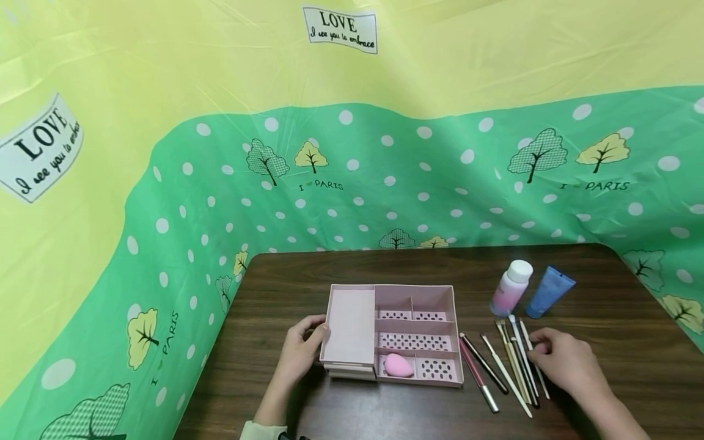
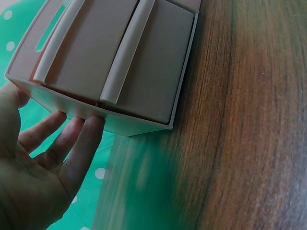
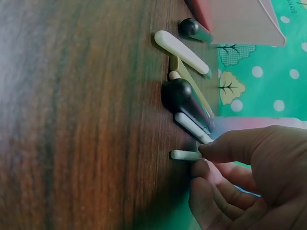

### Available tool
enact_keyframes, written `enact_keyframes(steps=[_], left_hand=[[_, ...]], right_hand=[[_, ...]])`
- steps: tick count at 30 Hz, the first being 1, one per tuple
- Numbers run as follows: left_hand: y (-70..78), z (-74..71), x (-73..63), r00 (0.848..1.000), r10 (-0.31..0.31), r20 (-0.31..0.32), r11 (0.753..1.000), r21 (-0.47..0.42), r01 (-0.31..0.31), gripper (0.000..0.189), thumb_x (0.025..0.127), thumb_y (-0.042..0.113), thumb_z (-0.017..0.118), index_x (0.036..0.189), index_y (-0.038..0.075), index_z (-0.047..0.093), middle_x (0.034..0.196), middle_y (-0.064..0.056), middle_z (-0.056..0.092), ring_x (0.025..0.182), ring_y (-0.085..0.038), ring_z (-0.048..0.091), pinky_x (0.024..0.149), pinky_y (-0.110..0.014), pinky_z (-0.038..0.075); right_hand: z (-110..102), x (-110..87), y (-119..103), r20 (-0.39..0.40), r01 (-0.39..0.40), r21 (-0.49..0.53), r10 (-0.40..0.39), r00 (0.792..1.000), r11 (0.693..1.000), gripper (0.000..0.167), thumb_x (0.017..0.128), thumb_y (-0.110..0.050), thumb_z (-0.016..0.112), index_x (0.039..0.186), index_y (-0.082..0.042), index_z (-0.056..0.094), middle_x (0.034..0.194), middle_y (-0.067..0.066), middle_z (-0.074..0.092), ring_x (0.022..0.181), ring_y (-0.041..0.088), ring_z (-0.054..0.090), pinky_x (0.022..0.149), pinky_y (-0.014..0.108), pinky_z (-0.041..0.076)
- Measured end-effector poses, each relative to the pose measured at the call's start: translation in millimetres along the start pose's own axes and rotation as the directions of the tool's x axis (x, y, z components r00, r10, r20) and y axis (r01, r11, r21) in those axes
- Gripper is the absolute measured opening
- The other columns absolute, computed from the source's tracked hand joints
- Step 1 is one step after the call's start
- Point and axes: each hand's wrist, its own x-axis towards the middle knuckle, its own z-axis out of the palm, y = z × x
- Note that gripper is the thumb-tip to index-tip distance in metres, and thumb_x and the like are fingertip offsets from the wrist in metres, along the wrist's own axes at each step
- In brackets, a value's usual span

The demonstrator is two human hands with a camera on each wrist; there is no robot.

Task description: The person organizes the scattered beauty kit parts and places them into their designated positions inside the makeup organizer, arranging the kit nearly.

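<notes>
A pink organizer box [image 1: 348, 324] stands on the table, with a lidded section on the left and open compartments on the right. My left hand [image 1: 301, 348] rests against its left side. In the left wrist view, extended fingers [image 2: 79, 139] touch the side panel beside two drawer fronts [image 2: 148, 62]. My right hand [image 1: 566, 360] pinches a thin white-handled makeup brush [image 3: 184, 155] between thumb and fingers, at the right end of a row of brushes. Several other makeup brushes [image 1: 503, 373] lie between that hand and the box.
A pink makeup sponge [image 1: 398, 365] sits in the box's front compartment. Behind the brushes stand a white-capped pink bottle [image 1: 511, 288] and a blue tube [image 1: 550, 292]. A green and yellow printed cloth [image 1: 374, 177] hangs around the dark wooden table [image 1: 286, 269].
</notes>
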Motion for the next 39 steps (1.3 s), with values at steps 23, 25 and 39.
enact_keyframes(steps=[23, 25, 39], left_hand=[[-3.4, 0.9, 1.6, 1.000, 0.003, -0.011, 1.000, 0.011, -0.003, 0.022, 0.098, 0.014, 0.067, 0.117, 0.006, 0.074, 0.104, -0.016, 0.073, 0.079, -0.013, 0.066, 0.064, -0.027, 0.058], [-3.6, 1.0, 1.9, 1.000, 0.003, -0.012, 1.000, 0.023, -0.003, 0.022, 0.098, 0.014, 0.066, 0.117, 0.006, 0.074, 0.103, -0.016, 0.073, 0.078, -0.013, 0.066, 0.064, -0.026, 0.057], [-4.0, 1.9, 0.6, 1.000, 0.008, -0.017, 0.999, 0.037, -0.007, 0.022, 0.098, 0.015, 0.066, 0.118, 0.006, 0.073, 0.102, -0.015, 0.073, 0.079, -0.014, 0.066, 0.064, -0.026, 0.057]], right_hand=[[-17, -4.1, -12, -0.024, 0.029, 0.027, -0.028, 0.999, 0.999, 0.020, 0.086, -0.019, 0.073, 0.101, -0.005, 0.077, 0.077, -0.003, 0.067, 0.065, 0.012, 0.052, 0.058, 0.030, 0.041], [-19, -4.7, -18, -0.020, 0.043, 0.044, -0.042, 0.999, 0.998, 0.020, 0.087, -0.017, 0.070, 0.102, -0.005, 0.076, 0.075, -0.003, 0.065, 0.062, 0.010, 0.049, 0.057, 0.027, 0.038], [-26, -7.3, -51, -0.008, 0.117, 0.103, -0.116, 0.993, 0.988, 0.020, 0.087, -0.014, 0.071, 0.105, -0.006, 0.076, 0.078, -0.002, 0.063, 0.066, 0.007, 0.048, 0.056, 0.023, 0.036]])
